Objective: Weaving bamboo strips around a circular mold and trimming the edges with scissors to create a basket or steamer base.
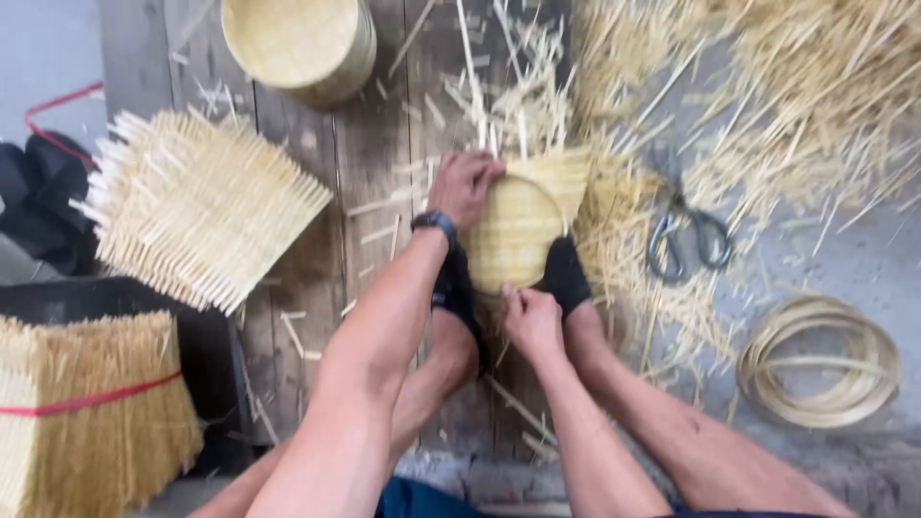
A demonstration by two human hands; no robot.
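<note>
Woven mat (513, 235) with a bamboo hoop, lying on the plank floor (317, 278) and pinned between two black-socked feet (566, 273). Left hand (463, 187) curls over the mat's far rim, fingers pressed together; right hand (531, 321) pinches its near edge. Loose strips (518, 96) fan out beyond the mat. Left: a stack of mats (197, 206) and a tied bundle (91, 408). Top: a finished basket (297, 43). Right: scissors (686, 235) among shavings and coiled hoops (820, 360).
</note>
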